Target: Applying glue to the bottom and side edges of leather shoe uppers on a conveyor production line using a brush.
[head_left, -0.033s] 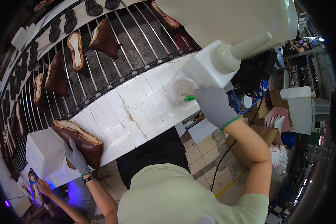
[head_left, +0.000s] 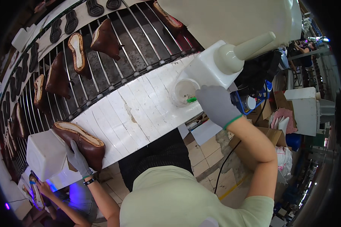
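My gloved left hand [head_left: 78, 160] steadies a brown leather shoe upper [head_left: 88, 146], its fingers along the side. The upper lies tilted at the left end of the white work surface [head_left: 140, 109], its pale unsoled bottom facing up. My gloved right hand [head_left: 218, 106] is closed around a slim tool with a green part [head_left: 192, 100]; the rest of its handle is hidden by the glove. The green part reaches into a clear round cup [head_left: 185, 92]. Against the cup stands a white plastic bottle [head_left: 212, 64] with a long cream nozzle.
Beyond the work surface, a roller conveyor [head_left: 129, 49] carries more brown uppers [head_left: 58, 77] and black soles [head_left: 71, 21]. A white box-shaped container [head_left: 45, 155] stands left of my left hand. At lower left, a co-worker's hand [head_left: 45, 189] holds a shoe. Cardboard boxes [head_left: 250, 147] stand at right.
My right forearm and elbow have shifted slightly to the right, while the green part stays in the cup. My left hand and the upper have not moved. The co-worker's hand has moved slightly.
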The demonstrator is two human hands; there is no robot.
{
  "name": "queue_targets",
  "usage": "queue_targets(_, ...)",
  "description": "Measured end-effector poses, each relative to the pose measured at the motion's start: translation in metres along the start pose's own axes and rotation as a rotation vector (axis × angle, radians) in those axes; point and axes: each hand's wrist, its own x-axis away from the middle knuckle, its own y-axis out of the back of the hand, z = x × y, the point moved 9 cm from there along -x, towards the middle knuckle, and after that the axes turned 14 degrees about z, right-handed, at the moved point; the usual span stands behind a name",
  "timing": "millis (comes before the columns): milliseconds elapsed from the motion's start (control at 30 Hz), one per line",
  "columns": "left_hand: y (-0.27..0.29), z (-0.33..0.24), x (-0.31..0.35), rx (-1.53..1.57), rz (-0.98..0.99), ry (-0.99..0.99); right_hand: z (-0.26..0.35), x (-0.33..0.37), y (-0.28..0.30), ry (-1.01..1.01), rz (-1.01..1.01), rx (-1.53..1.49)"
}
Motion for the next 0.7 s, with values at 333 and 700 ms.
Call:
queue_targets(333, 0.001, 0.001, 0.003, -0.014, -0.037, -0.011, 0.011, -0.016, 0.007, 0.184, -0.012, -0.031)
queue_targets(700, -0.004, -0.011, 0.003, -0.057, -0.018, -0.035, -0.031, -0.007, -0.041, -0.223, 0.137, -0.480)
